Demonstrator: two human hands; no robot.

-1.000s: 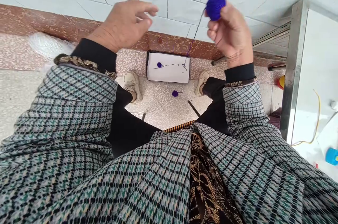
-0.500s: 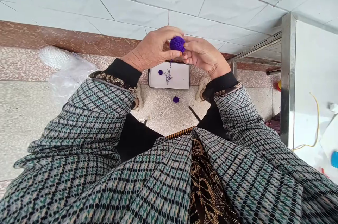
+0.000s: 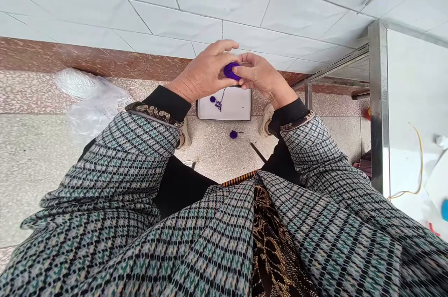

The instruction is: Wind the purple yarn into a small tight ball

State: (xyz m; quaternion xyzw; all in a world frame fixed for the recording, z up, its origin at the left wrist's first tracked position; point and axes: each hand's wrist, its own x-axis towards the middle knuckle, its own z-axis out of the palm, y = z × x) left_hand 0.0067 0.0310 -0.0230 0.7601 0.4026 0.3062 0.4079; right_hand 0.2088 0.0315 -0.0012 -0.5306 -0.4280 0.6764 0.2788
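A small ball of purple yarn (image 3: 231, 71) is held between my two hands, over the far edge of a shallow white box on the floor. My left hand (image 3: 206, 68) is curved round its left side, with the thumb below and the index finger raised. From the right, my right hand (image 3: 261, 75) grips the ball with thumb and fingers. A purple strand runs down from the hands to a loose tangle of yarn (image 3: 219, 105) in the box (image 3: 238, 108). A smaller purple ball (image 3: 212, 99) lies beside the tangle.
Another purple yarn ball (image 3: 233, 134) with a short tail lies on the speckled floor between my shoes. White yarn in a clear plastic bag (image 3: 93, 96) lies at the left by the wall. A metal-framed table (image 3: 378, 110) stands at the right, with a yellow cord (image 3: 420, 166) on it.
The yarn ball and both hands have moved slightly down and left. My left index finger has lifted off the ball. The strand and the tangle in the box have shifted.
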